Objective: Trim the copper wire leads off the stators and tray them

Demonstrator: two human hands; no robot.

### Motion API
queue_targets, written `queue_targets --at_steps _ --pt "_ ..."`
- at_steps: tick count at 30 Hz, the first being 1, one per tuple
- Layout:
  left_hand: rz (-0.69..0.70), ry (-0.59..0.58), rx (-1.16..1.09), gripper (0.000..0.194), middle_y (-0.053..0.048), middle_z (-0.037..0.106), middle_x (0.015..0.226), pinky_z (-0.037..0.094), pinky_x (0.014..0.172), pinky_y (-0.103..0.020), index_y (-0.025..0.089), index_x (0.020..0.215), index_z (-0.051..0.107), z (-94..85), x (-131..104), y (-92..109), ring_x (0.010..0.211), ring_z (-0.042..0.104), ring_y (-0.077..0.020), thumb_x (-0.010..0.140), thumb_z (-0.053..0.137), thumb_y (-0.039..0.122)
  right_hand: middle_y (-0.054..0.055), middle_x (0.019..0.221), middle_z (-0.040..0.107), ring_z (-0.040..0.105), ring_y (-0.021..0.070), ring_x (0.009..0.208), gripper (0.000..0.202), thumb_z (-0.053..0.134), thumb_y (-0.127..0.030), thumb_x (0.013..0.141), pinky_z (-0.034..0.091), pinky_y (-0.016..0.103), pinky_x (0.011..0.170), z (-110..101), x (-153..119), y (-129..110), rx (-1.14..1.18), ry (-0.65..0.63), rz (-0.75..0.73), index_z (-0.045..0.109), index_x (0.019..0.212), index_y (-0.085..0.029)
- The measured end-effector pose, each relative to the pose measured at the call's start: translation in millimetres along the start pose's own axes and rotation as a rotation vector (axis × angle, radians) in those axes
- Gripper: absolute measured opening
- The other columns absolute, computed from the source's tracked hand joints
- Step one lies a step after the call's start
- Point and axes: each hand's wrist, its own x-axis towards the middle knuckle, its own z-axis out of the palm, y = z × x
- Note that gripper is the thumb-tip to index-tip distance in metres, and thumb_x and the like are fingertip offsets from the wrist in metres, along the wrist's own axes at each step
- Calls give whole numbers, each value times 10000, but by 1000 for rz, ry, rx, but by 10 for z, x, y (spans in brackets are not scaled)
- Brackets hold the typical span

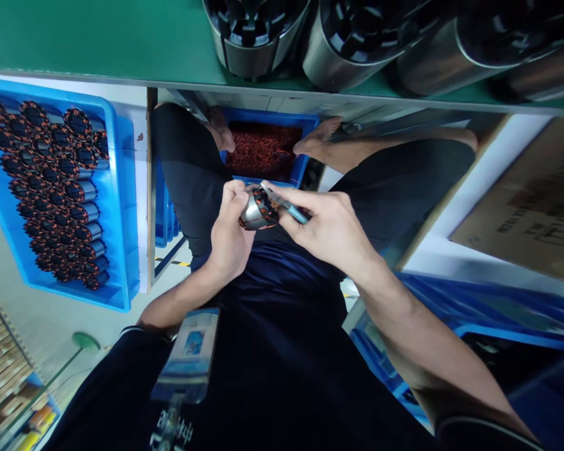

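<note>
Badge: a blue card holder (188, 354) hangs against the dark shirt at the bottom of the view, nearest the camera; its print is too blurred to read.
Left hand: the left hand (230, 232) is curled shut around a small wound motor core (257, 212), thumb and fingers clamped on its metal body; the core sits over the lap, just in front of the dark shorts, with its copper-coloured windings turned towards the other hand.
Right hand: the right hand (331, 228) is closed on a slim blue-handled tool (286, 205), pinched between thumb and forefingers; the tool's pale tip rests on the top of the core — touching it at the winding end.
Floor bin: beyond the hands, between the person's bare feet, a blue bin (305, 166) holds a heap of reddish copper scraps (263, 150); a foot lies at each side of it.
Left tray: a large blue tray (122, 207) well to the left holds rows of finished cores (51, 181), packed side by side — dark windings with orange flecks.
Right side: a brown cardboard box (531, 213) stands at the right; its lettering cannot be read.
Bench: farthest off, a green bench top (98, 37) carries big metal cylinder housings (256, 34) lying in a row along its edge.
</note>
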Motion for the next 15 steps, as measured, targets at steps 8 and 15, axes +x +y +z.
queue_targets --at_steps 8,15 --pt "658 -205 550 164 -120 643 1522 564 1302 -443 289 1429 629 -282 -15 159 1461 663 -279 1349 697 415 -21 791 648 511 135 666 469 1081 -643 1061 474 282 631 123 82 -255 537 -125 81 931 1128 -204" --pt "650 -352 523 647 -104 508 1661 639 1230 -478 400 1620 609 -264 -153 482 1647 591 -324 1120 992 254 -25 722 560 465 148 589 573 1010 -742 1126 472 324 556 67 52 -441 849 -82 222 757 1011 -241"
